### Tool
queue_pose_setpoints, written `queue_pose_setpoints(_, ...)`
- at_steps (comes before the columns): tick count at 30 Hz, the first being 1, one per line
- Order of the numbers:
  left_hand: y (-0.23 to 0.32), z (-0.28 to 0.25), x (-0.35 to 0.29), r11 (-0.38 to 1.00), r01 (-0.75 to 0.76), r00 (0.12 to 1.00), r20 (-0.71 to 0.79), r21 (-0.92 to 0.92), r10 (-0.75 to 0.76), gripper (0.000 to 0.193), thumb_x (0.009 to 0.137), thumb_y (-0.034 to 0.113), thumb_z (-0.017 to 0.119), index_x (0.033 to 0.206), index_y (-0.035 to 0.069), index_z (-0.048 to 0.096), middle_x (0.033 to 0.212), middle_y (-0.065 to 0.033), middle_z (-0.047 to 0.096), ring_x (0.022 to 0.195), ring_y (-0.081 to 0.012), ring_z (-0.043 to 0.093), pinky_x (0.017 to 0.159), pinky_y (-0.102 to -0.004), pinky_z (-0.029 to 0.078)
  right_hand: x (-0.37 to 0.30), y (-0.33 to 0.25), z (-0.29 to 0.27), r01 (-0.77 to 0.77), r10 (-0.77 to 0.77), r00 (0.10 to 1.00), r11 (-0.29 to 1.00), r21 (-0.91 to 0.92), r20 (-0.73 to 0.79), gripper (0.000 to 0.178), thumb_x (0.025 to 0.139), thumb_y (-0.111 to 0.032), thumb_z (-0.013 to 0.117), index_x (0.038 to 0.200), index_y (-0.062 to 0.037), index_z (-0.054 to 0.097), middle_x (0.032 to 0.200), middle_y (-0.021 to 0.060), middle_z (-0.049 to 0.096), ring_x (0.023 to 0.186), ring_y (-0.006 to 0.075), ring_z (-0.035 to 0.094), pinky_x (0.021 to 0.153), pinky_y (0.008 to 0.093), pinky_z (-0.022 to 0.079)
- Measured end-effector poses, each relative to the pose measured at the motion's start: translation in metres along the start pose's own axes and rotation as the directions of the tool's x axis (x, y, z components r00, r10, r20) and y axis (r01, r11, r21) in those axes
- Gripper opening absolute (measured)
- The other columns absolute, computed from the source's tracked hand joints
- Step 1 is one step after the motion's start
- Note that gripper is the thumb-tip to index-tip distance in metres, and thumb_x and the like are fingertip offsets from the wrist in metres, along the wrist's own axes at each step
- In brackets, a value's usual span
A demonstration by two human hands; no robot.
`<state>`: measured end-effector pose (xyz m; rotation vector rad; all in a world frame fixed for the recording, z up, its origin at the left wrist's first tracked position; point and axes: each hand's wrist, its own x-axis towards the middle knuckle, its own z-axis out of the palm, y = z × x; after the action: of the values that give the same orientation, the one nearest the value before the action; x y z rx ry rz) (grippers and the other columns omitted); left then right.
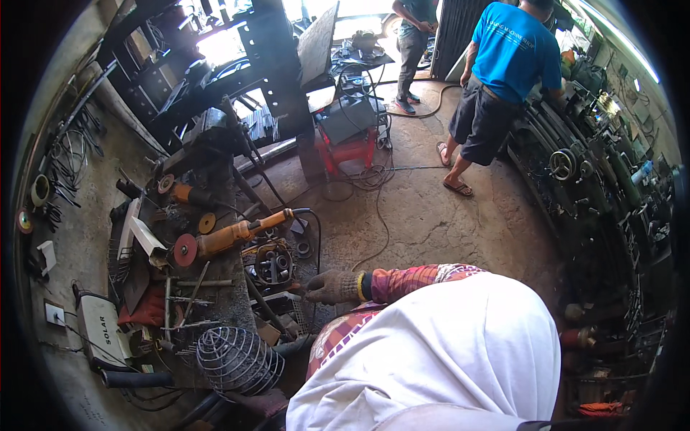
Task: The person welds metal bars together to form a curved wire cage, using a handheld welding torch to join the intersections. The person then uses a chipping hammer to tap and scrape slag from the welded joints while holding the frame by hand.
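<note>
My right hand [334, 287], in a grey-brown work glove with a yellow cuff, reaches left from a red patterned sleeve. Its fingers look loosely stretched and apart, with nothing seen between them. A dark cable [318, 244] hangs down beside the fingertips. Just beyond lies a container of round metal parts [273, 263], and below it a pale plastic crate [291, 310]. A yellow angle grinder [233, 235] with a red disc rests on the cluttered bench, left of the glove. White cloth [438, 352] fills the lower middle; my left hand is out of sight.
A wire cage [241, 359], metal rods and a second grinder [188, 194] crowd the bench. Near the wall stands a white box [104, 330]. A person in a blue shirt [514, 50] stands by a lathe [568, 165]; another person [417, 36] stands farther back. Cables cross the concrete floor.
</note>
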<state>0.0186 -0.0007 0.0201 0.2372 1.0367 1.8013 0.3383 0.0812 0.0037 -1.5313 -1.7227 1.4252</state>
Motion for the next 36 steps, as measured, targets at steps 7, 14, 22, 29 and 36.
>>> queue_pose_setpoints(7, -0.007, 0.005, 0.002, 1.0, 0.019, 1.0, -0.008, -0.005, -0.019, 0.055, 0.081, 0.051, 0.067, 0.118, 0.012, 0.058, 0.119, -0.0123, 0.058, 0.109, -0.0314, 0.055, 0.095, -0.0463, 0.043, 0.001, 0.002, 0.003, -0.068, 0.058, 0.997, 0.975, 0.212, 0.05, 0.058, 0.093, -0.055, 0.05, 0.11, -0.0018, 0.068, 0.084, 0.0125, 0.067, 0.073, 0.02, 0.064, 0.069, 0.0361, 0.051)
queue_pose_setpoints(14, -0.006, 0.003, 0.003, 0.999, 0.024, 0.999, -0.031, -0.025, -0.024, 0.057, 0.082, 0.052, 0.066, 0.122, 0.012, 0.058, 0.123, -0.0126, 0.059, 0.112, -0.0315, 0.056, 0.097, -0.0464, 0.043, 0.011, 0.008, 0.002, -0.25, 0.214, 0.962, 0.941, 0.228, 0.171, 0.075, 0.092, -0.07, 0.036, 0.099, -0.0035, 0.07, 0.072, 0.0086, 0.066, 0.061, 0.0155, 0.059, 0.06, 0.0324, 0.051)
queue_pose_setpoints(22, 0.011, 0.007, -0.002, 0.981, 0.025, 0.999, -0.026, -0.193, -0.03, 0.06, 0.084, 0.053, 0.065, 0.127, 0.012, 0.059, 0.128, -0.013, 0.059, 0.116, -0.0316, 0.056, 0.1, -0.0466, 0.043, 0.018, 0.002, -0.007, -0.061, 0.07, 0.997, 0.973, 0.221, -0.036, 0.07, 0.095, -0.064, 0.038, 0.087, -0.0026, 0.069, 0.068, 0.0088, 0.065, 0.057, 0.0165, 0.059, 0.056, 0.0321, 0.049)
queue_pose_setpoints(29, 0.002, -0.039, 0.01, 0.994, 0.033, 0.989, -0.143, -0.106, -0.048, 0.069, 0.092, 0.058, 0.049, 0.144, 0.015, 0.041, 0.149, -0.0075, 0.04, 0.135, -0.0316, 0.039, 0.113, -0.0473, 0.03, 0.034, -0.016, -0.04, 0.363, -0.324, 0.925, 0.908, 0.21, -0.198, 0.056, 0.1, -0.044, 0.044, 0.078, 0.002, 0.066, 0.066, 0.0085, 0.065, 0.062, 0.015, 0.063, 0.058, 0.0298, 0.051)
queue_pose_setpoints(36, 0.0, -0.031, 0.013, 0.958, 0.137, 0.979, -0.113, -0.251, -0.169, 0.063, 0.094, 0.057, 0.046, 0.142, 0.016, 0.044, 0.148, -0.0075, 0.042, 0.134, -0.03, 0.039, 0.114, -0.0457, 0.03, 0.099, -0.042, -0.121, 0.443, -0.272, 0.832, 0.851, 0.282, -0.484, 0.05, 0.099, -0.042, 0.049, 0.089, 0.0032, 0.068, 0.073, 0.0093, 0.068, 0.067, 0.0134, 0.064, 0.061, 0.0278, 0.05)
